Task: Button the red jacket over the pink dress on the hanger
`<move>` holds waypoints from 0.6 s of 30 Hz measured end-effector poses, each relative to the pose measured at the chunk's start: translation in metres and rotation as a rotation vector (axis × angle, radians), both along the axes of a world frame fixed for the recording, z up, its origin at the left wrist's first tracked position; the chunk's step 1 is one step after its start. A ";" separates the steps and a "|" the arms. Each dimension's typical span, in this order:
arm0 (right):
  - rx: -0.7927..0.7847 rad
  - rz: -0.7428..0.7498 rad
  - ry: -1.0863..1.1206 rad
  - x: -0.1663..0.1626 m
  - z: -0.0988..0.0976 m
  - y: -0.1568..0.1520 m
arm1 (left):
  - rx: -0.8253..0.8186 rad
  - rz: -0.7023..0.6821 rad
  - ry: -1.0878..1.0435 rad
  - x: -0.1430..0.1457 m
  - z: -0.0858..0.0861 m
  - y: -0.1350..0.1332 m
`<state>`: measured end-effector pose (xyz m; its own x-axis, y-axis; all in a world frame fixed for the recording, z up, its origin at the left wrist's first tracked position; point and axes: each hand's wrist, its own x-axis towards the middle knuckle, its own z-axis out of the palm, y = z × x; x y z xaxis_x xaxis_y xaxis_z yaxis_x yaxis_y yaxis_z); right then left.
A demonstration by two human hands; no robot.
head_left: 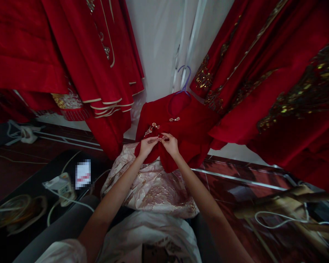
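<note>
Many red garments [79, 47] hang to either side of a smaller red top [192, 128], which is directly in front of the person, its lower edge over pale brocade cloth [164, 190] on the lap. A purple hanger [185, 87] rises from its neck. Left hand [148, 145] and right hand [170, 144] meet at the top's front, fingertips pinched narrow on it; the exact spot gripped is too small to tell. Just above sits a beaded ornament [174, 119]

The bit of jacket [185, 137] between the fingers [153, 139] is too small to make out, the hanger [184, 87] is partly hidden, the card [83, 174] is blurred, and the top edge crops the garments [79, 47].
</note>
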<state>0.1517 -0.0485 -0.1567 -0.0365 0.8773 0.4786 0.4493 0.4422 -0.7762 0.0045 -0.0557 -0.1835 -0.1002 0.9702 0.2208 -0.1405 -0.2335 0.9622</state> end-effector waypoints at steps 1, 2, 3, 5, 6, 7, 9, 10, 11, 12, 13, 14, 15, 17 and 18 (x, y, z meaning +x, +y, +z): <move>0.002 -0.001 -0.004 0.000 0.000 0.000 | 0.005 0.008 0.011 0.000 -0.001 0.000; 0.004 -0.001 -0.006 0.000 0.001 -0.001 | 0.010 0.017 0.023 0.000 -0.002 0.001; 0.005 0.001 -0.006 0.000 0.001 -0.002 | 0.015 0.024 0.037 -0.001 -0.002 0.001; -0.001 0.002 -0.002 -0.001 0.003 -0.004 | 0.029 0.037 0.069 -0.001 -0.002 0.001; -0.005 0.001 -0.001 -0.001 0.004 -0.005 | 0.039 0.040 0.084 -0.001 -0.002 0.002; -0.008 0.000 -0.003 -0.002 0.004 -0.005 | 0.048 0.043 0.097 -0.001 -0.002 0.002; -0.007 -0.007 -0.023 -0.003 0.005 -0.006 | 0.064 0.042 0.116 0.000 -0.002 0.004; -0.002 -0.009 -0.039 -0.003 0.005 -0.006 | 0.067 0.036 0.119 0.000 -0.002 0.005; 0.005 -0.008 -0.056 -0.004 0.005 -0.006 | 0.066 0.027 0.120 0.001 -0.002 0.007; 0.014 -0.006 -0.074 -0.004 0.005 -0.006 | 0.061 0.017 0.119 0.001 -0.002 0.009; 0.024 -0.004 -0.094 -0.003 0.004 -0.006 | 0.054 0.005 0.119 0.001 -0.002 0.011; 0.035 -0.001 -0.113 -0.003 0.005 -0.007 | 0.046 -0.003 0.121 0.001 -0.002 0.013; 0.046 0.003 -0.134 -0.002 0.005 -0.007 | 0.038 -0.009 0.124 0.002 -0.002 0.016; 0.068 0.004 -0.181 0.000 0.007 -0.009 | 0.027 -0.024 0.140 0.002 -0.001 0.021; 0.076 0.002 -0.207 0.001 0.008 -0.010 | 0.025 -0.037 0.150 0.002 -0.001 0.023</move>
<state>0.1529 -0.0585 -0.1483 -0.1432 0.8385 0.5257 0.5947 0.4975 -0.6315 0.0062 -0.0329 -0.1843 -0.0289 0.9666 0.2546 -0.0047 -0.2549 0.9670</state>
